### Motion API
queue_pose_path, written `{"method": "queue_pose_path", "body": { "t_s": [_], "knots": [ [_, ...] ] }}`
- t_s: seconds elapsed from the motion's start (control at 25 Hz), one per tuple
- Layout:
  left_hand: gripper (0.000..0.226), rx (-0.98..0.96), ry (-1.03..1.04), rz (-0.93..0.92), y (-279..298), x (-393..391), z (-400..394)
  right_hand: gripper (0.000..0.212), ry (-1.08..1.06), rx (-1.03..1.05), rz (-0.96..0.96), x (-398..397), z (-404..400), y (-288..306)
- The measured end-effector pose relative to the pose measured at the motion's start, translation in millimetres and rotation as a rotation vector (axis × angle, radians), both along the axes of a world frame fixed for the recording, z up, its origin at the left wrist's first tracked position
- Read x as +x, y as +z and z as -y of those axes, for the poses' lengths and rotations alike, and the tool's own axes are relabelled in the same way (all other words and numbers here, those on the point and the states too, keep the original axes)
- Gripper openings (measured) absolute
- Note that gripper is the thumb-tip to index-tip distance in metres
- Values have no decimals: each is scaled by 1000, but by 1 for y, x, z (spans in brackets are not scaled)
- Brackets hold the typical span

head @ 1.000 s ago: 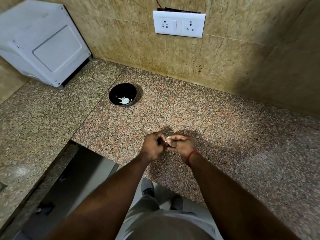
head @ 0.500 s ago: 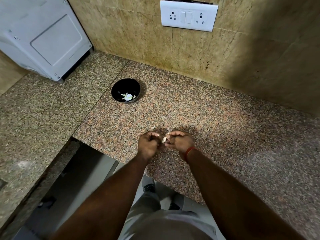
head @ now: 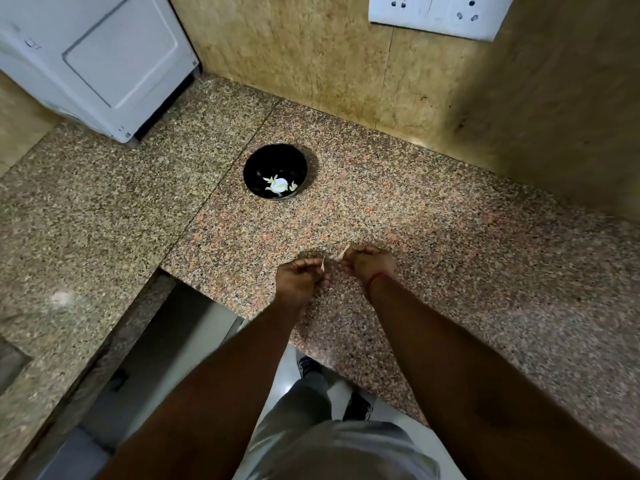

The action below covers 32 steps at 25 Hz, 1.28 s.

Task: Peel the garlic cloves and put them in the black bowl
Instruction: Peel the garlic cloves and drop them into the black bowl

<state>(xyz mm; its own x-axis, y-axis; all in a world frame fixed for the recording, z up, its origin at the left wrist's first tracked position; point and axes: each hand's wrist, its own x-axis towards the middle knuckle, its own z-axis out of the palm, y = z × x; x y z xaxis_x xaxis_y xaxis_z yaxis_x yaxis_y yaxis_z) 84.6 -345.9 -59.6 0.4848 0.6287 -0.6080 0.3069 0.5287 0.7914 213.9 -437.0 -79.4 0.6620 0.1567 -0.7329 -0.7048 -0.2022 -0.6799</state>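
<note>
Worktop of speckled granite is shown carrying a white appliance at the far left corner. 1 black bowl is set near the slab seam, well apart from both hands, with pale garlic inside. Left hand is curled, a papery skin flake pinched at its fingertips. Right hand is curled round a garlic clove, just beside the left.

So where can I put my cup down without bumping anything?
Bare counter lies right of the right hand, up to the wall. More between the black bowl and the white appliance. Crowded only around the left hand, peeling.
</note>
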Motion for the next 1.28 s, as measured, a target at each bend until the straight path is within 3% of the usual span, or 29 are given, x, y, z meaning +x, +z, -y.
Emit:
{"method": "queue_pose_path", "body": {
  "t_s": [0.12,0.2,0.36,0.48,0.56,0.68,0.8,0.96,1.16,1.28],
  "knots": [
    [17,45,-65,-75,-12,1,-7,16,73,-57,28,1,-2,-3],
    [16,82,-127,-75,-15,1,-2,11,204,-142,165,0,6,-10],
    [23,330,-329,-132,-11,-5,17,18,690,-186,452,-11,38,8],
    [16,481,-425,-132,-7,-13,43,19,1017,-298,712,-21,70,0],
    [15,479,-473,-169,-4,-19,63,25,1076,-336,746,-27,90,-10],
    [23,462,-538,-290,-1,-30,87,9,1146,-456,813,-44,113,-4],
    [19,446,-456,-354,-8,-40,103,11,1104,-538,786,-61,130,-6],
    [9,376,-384,-480,-9,-47,108,11,1078,-531,798,-67,135,-13],
    [13,151,-322,-518,-8,-47,99,15,1045,-492,734,-61,137,-14],
    [19,127,-367,-543,-4,-44,96,12,1054,-492,694,-60,135,-12]
  ]
}}
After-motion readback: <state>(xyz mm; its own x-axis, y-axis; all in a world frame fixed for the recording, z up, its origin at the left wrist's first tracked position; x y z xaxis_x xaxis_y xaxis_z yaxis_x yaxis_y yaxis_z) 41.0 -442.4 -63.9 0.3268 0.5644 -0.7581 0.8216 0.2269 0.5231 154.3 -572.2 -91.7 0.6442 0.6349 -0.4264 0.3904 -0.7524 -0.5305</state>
